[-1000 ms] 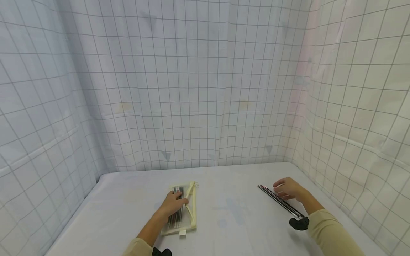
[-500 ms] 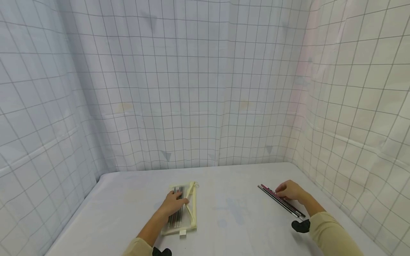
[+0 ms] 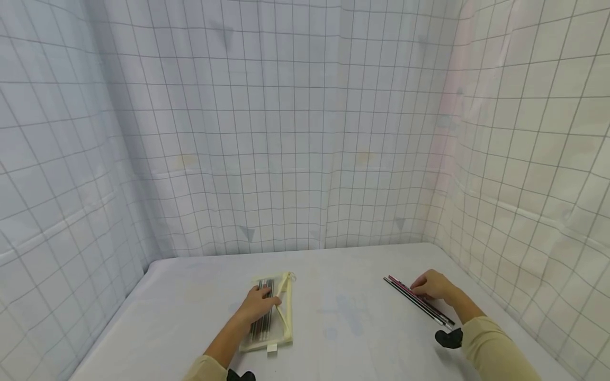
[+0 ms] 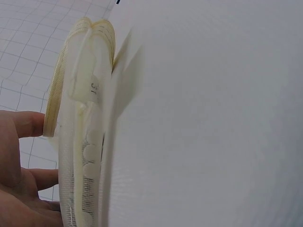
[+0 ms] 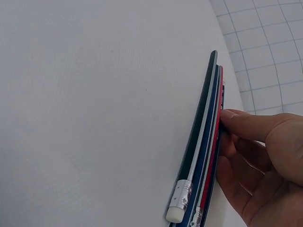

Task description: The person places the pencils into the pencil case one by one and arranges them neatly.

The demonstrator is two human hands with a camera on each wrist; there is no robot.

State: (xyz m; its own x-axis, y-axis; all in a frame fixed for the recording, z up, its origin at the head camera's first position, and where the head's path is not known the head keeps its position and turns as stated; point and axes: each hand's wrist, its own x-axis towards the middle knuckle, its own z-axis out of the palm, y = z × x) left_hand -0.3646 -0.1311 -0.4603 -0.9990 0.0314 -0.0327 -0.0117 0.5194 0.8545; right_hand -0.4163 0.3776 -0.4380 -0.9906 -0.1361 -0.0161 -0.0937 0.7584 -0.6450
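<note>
In the head view, a see-through pencil case (image 3: 286, 330) with pale yellow trim lies left of the middle, several dark pencils (image 3: 262, 327) inside. My left hand (image 3: 257, 304) rests on it, the thumb at the parted zip edge. The left wrist view shows that hand (image 4: 21, 189) holding the yellow zip edge (image 4: 55, 101) raised; some fingertips are hidden behind the case. To the right, several loose pencils (image 3: 405, 295) lie side by side at a slant. My right hand (image 5: 265, 156) pinches the outer side of the row, beside the red pencil (image 5: 210, 172); the far fingertips are partly hidden.
A white cloth covers the table (image 3: 333, 286). Grid-patterned curtains (image 3: 286, 159) rise behind it and on both sides. A small white tag (image 3: 272, 348) sticks out from the case's near end. White eraser ends (image 5: 175, 215) of the pencils point toward me.
My right hand has come down onto the loose pencils and its fingers have drawn together at their outer side. The red pencil shows more plainly now. My left hand and the case have stayed put.
</note>
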